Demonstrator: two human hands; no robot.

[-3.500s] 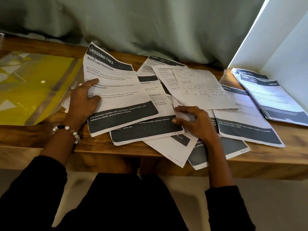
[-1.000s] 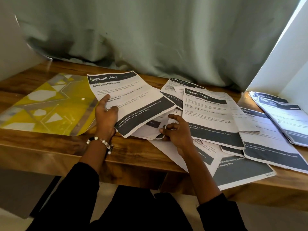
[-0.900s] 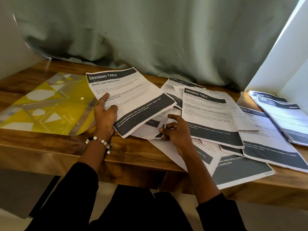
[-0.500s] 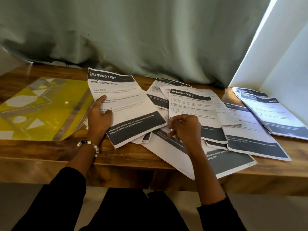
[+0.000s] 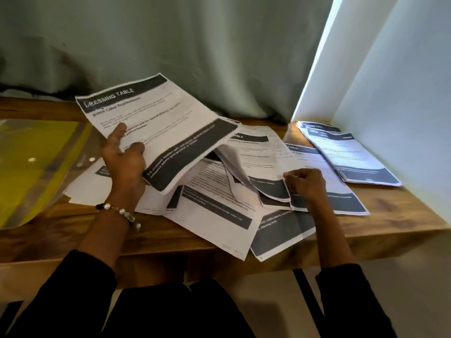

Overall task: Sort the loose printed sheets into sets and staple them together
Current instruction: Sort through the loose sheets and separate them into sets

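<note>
Left hand (image 5: 124, 162) grips the "DRESSING TABLE" sheet (image 5: 156, 128) by its left edge, thumb on top, lifting it tilted above the pile (image 5: 219, 211). Right hand (image 5: 305, 184) pinches the lower corner of another printed sheet (image 5: 256, 162), which curls up off the heap. The loose sheets lie fanned and overlapping across the middle of the wooden desk (image 5: 390, 215), a few hanging over its front edge. A neater stack (image 5: 349, 154) sits at the far right by the white wall. A yellow folder (image 5: 36, 154) lies on the left. A beaded bracelet (image 5: 122, 212) circles the left wrist.
</note>
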